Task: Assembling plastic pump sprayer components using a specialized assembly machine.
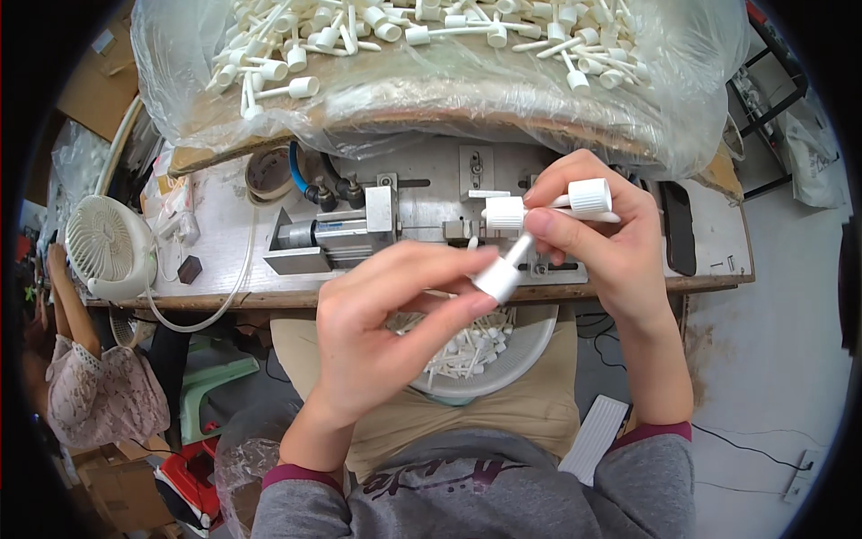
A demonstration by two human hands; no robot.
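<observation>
My left hand [386, 323] pinches a white plastic cap with a thin stem [499, 274] between thumb and fingers, just above a white bowl [525, 359] on my lap that holds several more such pieces. My right hand [597, 247] grips two white capped stems [548, 207] side by side, close over the small metal pneumatic press [359, 229] on the bench. The two hands meet, the left piece's stem touching the right hand's fingertips.
A clear plastic sheet heaped with several white capped stems [404, 36] covers a board at the back of the bench. A small white fan [108, 247] stands at the left edge. A roll of tape [268, 172] lies near the press. A green stool [211, 382] is below left.
</observation>
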